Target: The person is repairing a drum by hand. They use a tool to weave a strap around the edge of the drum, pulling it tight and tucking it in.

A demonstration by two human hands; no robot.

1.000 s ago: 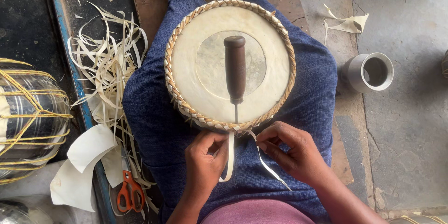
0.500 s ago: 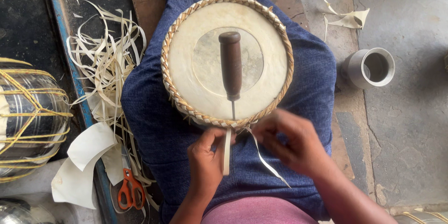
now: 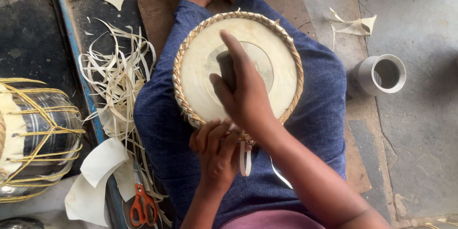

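A round drum head (image 3: 200,67) with a pale skin and a braided straw-coloured rim (image 3: 177,86) lies on my lap, over blue trousers. My right hand (image 3: 243,93) reaches onto the skin and closes around the dark wooden handle of an awl (image 3: 225,69) lying there. My left hand (image 3: 217,150) presses on the near rim, fingers bent, pinching where a pale hide strip (image 3: 245,160) hangs down from the braid.
Loose pale strips (image 3: 117,81) are heaped on the floor at left. Orange-handled scissors (image 3: 142,205) lie beside white hide scraps (image 3: 98,162). A laced metal drum shell (image 3: 36,138) sits at far left. A grey pipe piece (image 3: 381,74) stands at right.
My right hand left the strip at the near rim and moved up onto the skin to grasp the awl handle. My left hand stayed at the rim.
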